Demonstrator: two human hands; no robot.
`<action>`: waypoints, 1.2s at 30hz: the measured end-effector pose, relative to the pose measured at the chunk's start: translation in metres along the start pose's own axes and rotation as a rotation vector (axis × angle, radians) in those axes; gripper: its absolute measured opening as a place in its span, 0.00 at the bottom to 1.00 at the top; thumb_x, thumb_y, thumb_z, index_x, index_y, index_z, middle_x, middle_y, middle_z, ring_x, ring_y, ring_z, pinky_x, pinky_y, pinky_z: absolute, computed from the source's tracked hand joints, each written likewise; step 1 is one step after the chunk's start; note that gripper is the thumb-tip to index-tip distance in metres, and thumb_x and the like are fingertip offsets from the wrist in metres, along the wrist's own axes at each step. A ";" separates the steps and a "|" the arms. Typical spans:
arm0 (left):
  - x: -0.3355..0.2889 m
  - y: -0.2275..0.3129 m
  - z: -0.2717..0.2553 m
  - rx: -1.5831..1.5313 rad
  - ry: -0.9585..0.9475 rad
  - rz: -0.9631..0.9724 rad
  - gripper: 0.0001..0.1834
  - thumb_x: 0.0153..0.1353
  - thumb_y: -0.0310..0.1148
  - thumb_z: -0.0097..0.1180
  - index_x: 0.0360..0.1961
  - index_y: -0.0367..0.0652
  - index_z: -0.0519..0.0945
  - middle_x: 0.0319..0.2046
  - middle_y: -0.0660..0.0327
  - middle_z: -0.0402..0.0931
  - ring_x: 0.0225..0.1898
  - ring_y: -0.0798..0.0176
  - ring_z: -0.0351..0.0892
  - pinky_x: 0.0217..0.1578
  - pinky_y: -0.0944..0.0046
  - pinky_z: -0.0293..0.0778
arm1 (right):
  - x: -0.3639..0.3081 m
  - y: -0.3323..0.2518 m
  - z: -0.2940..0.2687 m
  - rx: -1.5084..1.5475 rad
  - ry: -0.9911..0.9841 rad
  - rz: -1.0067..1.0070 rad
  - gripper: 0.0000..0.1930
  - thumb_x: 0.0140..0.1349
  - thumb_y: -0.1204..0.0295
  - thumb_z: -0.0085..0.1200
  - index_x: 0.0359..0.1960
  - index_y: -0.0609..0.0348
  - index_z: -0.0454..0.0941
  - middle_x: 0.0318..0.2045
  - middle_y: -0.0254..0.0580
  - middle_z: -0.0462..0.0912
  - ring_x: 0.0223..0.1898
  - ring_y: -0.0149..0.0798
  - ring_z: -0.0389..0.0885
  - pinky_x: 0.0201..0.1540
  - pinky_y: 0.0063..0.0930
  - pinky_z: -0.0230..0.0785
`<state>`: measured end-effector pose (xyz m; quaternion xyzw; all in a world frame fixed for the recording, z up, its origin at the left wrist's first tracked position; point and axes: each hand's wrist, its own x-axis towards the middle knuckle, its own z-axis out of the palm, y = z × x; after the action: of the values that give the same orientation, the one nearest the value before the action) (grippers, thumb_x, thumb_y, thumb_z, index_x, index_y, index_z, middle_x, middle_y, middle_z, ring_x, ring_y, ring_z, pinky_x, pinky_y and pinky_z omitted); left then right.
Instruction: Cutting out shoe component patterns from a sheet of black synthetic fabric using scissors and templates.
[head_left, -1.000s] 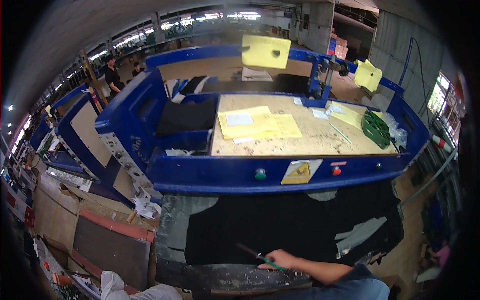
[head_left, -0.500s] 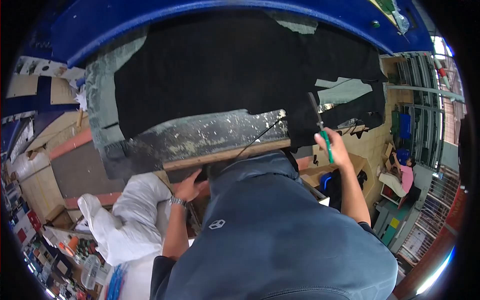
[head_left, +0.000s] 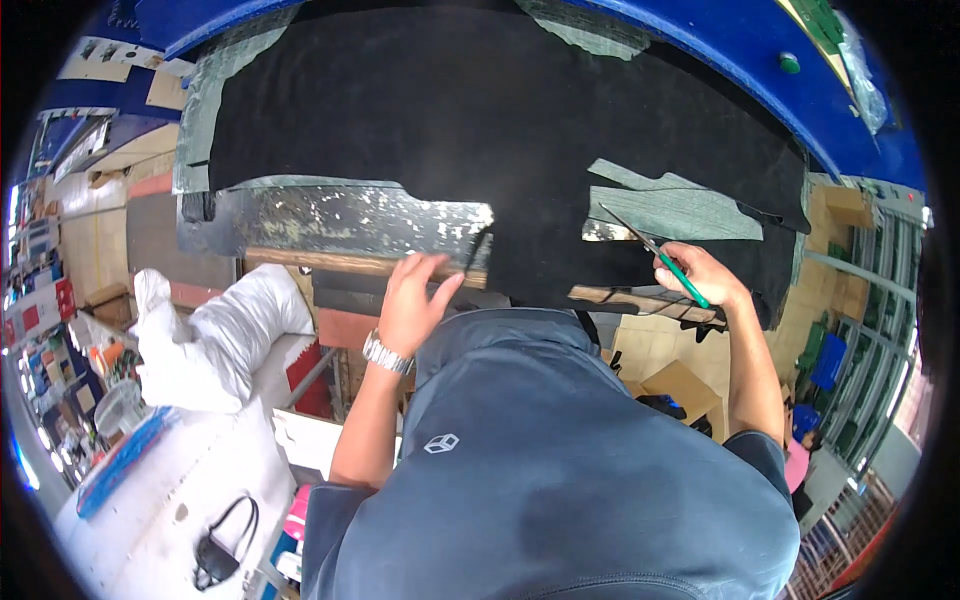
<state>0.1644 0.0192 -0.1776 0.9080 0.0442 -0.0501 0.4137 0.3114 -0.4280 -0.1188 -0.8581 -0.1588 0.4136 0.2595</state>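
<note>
The right hand (head_left: 700,275) sits at 3 o'clock in the head view, its fingers clamped on a thin tool with a green handle (head_left: 660,252). The tool's tip points toward 10 o'clock and rests on a grey cut piece (head_left: 680,210) that lies on the large black sheet (head_left: 480,120). The black sheet covers most of the tabletop (head_left: 330,215), a worn surface with flaking paint exposed along its near edge.

The left hand (head_left: 412,300) lies near the centre of the view, flat against the near wooden edge of the tabletop, fingers spread apart and holding nothing. Its fingertips reach close to the lower edge of the black sheet. A metal wristwatch (head_left: 386,353) is on the left wrist.

A blue machine frame (head_left: 760,50) curves along 12 to 2 o'clock. A white sack (head_left: 215,330) lies at 9 o'clock, below the tabletop.
</note>
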 end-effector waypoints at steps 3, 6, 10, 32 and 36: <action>0.019 0.039 0.046 0.276 0.086 -0.063 0.21 0.63 0.41 0.69 0.49 0.35 0.84 0.42 0.52 0.83 0.46 0.47 0.82 0.47 0.53 0.77 | 0.005 0.047 -0.025 0.011 -0.155 0.097 0.30 0.67 0.38 0.58 0.34 0.59 0.77 0.22 0.35 0.74 0.27 0.31 0.73 0.33 0.33 0.68; 0.027 0.038 0.083 0.404 0.168 -0.066 0.23 0.63 0.44 0.68 0.50 0.35 0.84 0.41 0.50 0.84 0.45 0.44 0.83 0.48 0.51 0.75 | 0.011 0.077 -0.044 0.066 -0.211 0.051 0.33 0.66 0.33 0.55 0.31 0.57 0.75 0.20 0.30 0.72 0.24 0.28 0.69 0.30 0.29 0.66; 0.036 0.035 0.099 0.250 0.073 -0.249 0.21 0.65 0.44 0.64 0.50 0.39 0.84 0.42 0.49 0.86 0.48 0.46 0.84 0.52 0.43 0.65 | 0.019 0.094 -0.059 0.174 -0.311 -0.016 0.41 0.67 0.27 0.44 0.33 0.61 0.77 0.24 0.32 0.74 0.25 0.30 0.75 0.31 0.27 0.73; 0.047 0.035 0.082 0.092 0.172 -0.331 0.15 0.69 0.40 0.63 0.48 0.39 0.86 0.38 0.52 0.88 0.44 0.53 0.89 0.46 0.57 0.80 | -0.009 0.085 0.022 0.699 -0.210 0.022 0.42 0.73 0.31 0.36 0.35 0.66 0.78 0.26 0.37 0.77 0.24 0.32 0.79 0.30 0.29 0.73; 0.066 0.026 0.079 -0.072 0.168 -0.363 0.21 0.70 0.44 0.63 0.50 0.34 0.85 0.38 0.52 0.88 0.44 0.58 0.89 0.47 0.58 0.81 | -0.016 0.091 0.038 0.705 -0.181 -0.057 0.38 0.75 0.35 0.36 0.37 0.64 0.78 0.25 0.38 0.80 0.24 0.32 0.81 0.30 0.28 0.73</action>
<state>0.2283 -0.0548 -0.2180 0.8708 0.2432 -0.0465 0.4248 0.2767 -0.4982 -0.1810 -0.6713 -0.0526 0.5097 0.5355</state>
